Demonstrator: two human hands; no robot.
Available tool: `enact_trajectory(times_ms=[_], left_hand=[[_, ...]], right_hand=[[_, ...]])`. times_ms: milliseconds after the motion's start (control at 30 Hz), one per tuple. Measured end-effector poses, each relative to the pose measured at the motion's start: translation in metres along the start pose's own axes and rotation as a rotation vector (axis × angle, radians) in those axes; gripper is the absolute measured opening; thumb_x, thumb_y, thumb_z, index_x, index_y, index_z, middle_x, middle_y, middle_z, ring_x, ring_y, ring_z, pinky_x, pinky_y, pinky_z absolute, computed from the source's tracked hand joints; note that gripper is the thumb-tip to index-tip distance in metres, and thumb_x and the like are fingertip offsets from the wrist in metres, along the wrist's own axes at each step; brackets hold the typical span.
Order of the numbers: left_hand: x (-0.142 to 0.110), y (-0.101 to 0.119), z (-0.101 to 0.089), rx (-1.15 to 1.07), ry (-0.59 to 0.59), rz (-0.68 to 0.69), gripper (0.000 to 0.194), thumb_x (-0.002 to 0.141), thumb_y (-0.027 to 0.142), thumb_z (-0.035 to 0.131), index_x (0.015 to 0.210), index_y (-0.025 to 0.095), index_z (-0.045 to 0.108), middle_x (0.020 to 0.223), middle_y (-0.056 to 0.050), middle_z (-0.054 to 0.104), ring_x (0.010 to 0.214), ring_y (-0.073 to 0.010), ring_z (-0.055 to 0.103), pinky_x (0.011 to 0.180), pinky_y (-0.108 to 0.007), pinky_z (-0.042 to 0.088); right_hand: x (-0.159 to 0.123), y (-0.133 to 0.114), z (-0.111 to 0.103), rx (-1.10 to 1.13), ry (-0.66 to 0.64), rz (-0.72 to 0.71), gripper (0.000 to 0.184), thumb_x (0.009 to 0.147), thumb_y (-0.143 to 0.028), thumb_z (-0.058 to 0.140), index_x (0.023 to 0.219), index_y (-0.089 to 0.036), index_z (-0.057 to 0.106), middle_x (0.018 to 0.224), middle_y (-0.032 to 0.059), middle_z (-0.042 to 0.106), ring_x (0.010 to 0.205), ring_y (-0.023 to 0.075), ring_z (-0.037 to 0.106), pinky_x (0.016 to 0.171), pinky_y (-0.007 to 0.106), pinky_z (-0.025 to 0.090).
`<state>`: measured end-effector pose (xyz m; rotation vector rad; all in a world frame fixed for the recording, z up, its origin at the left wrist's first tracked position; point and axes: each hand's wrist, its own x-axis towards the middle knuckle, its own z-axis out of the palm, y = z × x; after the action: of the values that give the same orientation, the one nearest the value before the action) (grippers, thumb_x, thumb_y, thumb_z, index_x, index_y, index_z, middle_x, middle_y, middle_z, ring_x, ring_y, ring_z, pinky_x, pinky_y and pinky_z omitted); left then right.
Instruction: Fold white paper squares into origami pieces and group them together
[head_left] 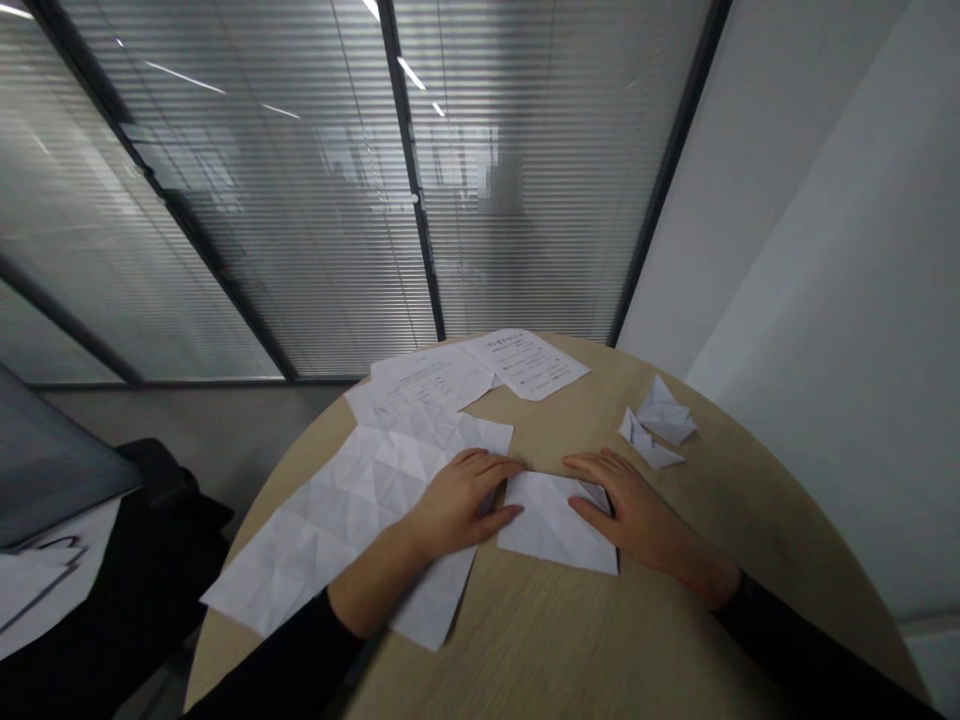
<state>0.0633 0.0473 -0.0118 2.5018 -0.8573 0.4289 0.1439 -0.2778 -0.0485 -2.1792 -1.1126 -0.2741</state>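
Black left sleeve [289, 662], cut off at seven o'clock, meets the left hand [459, 503], thumb parted from close-set fingers; folded paper [551, 520] lies at five o'clock, its right side partly hidden by the right hand [634, 505], thumb parted from loosely spread fingers.

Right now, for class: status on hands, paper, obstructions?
Left hand, right hand at small paper. Paper on table. Possible obstruction: large creased sheet under left forearm.

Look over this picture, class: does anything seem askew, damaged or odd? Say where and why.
Nothing looks spilled. The creased paper under the left forearm is crisscrossed with fold lines, and printed sheets far across the table overlap at uneven angles. A blocky, pixelated patch over the glass looks unnatural.
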Motion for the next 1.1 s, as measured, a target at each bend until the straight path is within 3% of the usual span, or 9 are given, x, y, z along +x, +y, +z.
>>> enact_trajectory(times_ms=[200, 367, 467, 600, 700, 767, 867, 967, 1100], left_hand=[[-0.001, -0.002, 0.002, 0.009, 0.034, 0.001, 0.047, 0.111, 0.048, 0.073, 0.151, 0.026, 0.065, 0.131, -0.012, 0.078, 0.12, -0.0312, 0.076, 0.104, -0.051, 0.064], [0.0, -0.004, 0.004, -0.027, 0.007, 0.013, 0.033, 0.117, 0.036, 0.062, 0.148, 0.024, 0.068, 0.106, -0.006, 0.077, 0.096, -0.0233, 0.075, 0.089, -0.04, 0.064], [0.001, -0.003, 0.002, -0.036, 0.04, 0.027, 0.031, 0.119, 0.032, 0.058, 0.146, 0.023, 0.07, 0.11, -0.008, 0.078, 0.098, -0.0217, 0.076, 0.089, -0.038, 0.064], [0.002, -0.002, -0.003, -0.082, 0.072, 0.095, 0.023, 0.119, 0.027, 0.057, 0.13, 0.023, 0.076, 0.122, -0.01, 0.078, 0.11, -0.0218, 0.077, 0.093, -0.037, 0.065], [0.001, -0.002, -0.006, -0.096, 0.126, 0.11, 0.022, 0.117, 0.025, 0.055, 0.126, 0.023, 0.075, 0.12, -0.011, 0.078, 0.112, -0.0233, 0.077, 0.096, -0.04, 0.066], [0.0, -0.002, -0.008, -0.097, 0.172, 0.108, 0.02, 0.115, 0.025, 0.056, 0.126, 0.023, 0.074, 0.12, -0.011, 0.078, 0.113, -0.0241, 0.076, 0.097, -0.041, 0.065], [-0.001, 0.0, -0.011, -0.1, 0.238, 0.115, 0.014, 0.113, 0.025, 0.06, 0.122, 0.024, 0.071, 0.121, -0.011, 0.08, 0.115, -0.0247, 0.077, 0.1, -0.044, 0.063], [0.0, 0.0, -0.013, -0.071, 0.254, 0.114, 0.007, 0.112, 0.03, 0.064, 0.114, 0.025, 0.068, 0.119, -0.009, 0.082, 0.114, -0.0253, 0.077, 0.106, -0.047, 0.06], [0.001, -0.007, -0.012, 0.015, 0.189, 0.091, 0.006, 0.105, 0.027, 0.065, 0.109, 0.026, 0.07, 0.115, -0.006, 0.083, 0.113, -0.026, 0.077, 0.114, -0.051, 0.055]], right_hand=[[0.004, -0.009, -0.009, 0.036, -0.033, 0.021, 0.041, 0.111, -0.036, 0.067, 0.151, -0.03, 0.069, 0.145, 0.0122, 0.08, 0.137, 0.0361, 0.073, 0.125, 0.068, 0.054], [0.003, -0.012, -0.016, 0.202, -0.046, 0.095, 0.037, 0.121, -0.042, 0.051, 0.15, -0.03, 0.071, 0.146, 0.0115, 0.079, 0.141, 0.032, 0.071, 0.126, 0.062, 0.054], [0.002, -0.007, -0.016, 0.368, -0.029, 0.18, 0.046, 0.125, -0.05, 0.039, 0.149, -0.03, 0.072, 0.145, 0.0108, 0.08, 0.141, 0.0298, 0.072, 0.128, 0.058, 0.054], [0.003, -0.005, -0.015, 0.466, 0.007, 0.251, 0.052, 0.125, -0.058, 0.037, 0.141, -0.028, 0.075, 0.14, 0.0105, 0.083, 0.137, 0.0289, 0.076, 0.126, 0.056, 0.055], [0.005, -0.007, -0.014, 0.405, 0.009, 0.214, 0.044, 0.123, -0.056, 0.045, 0.137, -0.029, 0.077, 0.138, 0.0108, 0.083, 0.136, 0.0295, 0.076, 0.124, 0.056, 0.056], [0.005, -0.009, -0.013, 0.315, 0.012, 0.171, 0.035, 0.116, -0.054, 0.063, 0.139, -0.03, 0.075, 0.14, 0.0109, 0.082, 0.137, 0.0314, 0.075, 0.123, 0.058, 0.056], [0.006, -0.01, -0.01, 0.212, 0.011, 0.101, 0.064, 0.097, -0.047, 0.091, 0.152, -0.029, 0.066, 0.144, 0.0117, 0.08, 0.139, 0.0343, 0.073, 0.123, 0.061, 0.055], [0.006, -0.009, -0.006, 0.186, -0.016, 0.083, 0.083, 0.09, -0.038, 0.097, 0.163, -0.03, 0.057, 0.142, 0.0112, 0.081, 0.14, 0.0342, 0.073, 0.124, 0.061, 0.054], [0.006, -0.005, -0.006, 0.175, -0.048, 0.085, 0.052, 0.093, -0.028, 0.089, 0.142, -0.032, 0.073, 0.127, 0.007, 0.085, 0.123, 0.0319, 0.08, 0.13, 0.066, 0.047]])
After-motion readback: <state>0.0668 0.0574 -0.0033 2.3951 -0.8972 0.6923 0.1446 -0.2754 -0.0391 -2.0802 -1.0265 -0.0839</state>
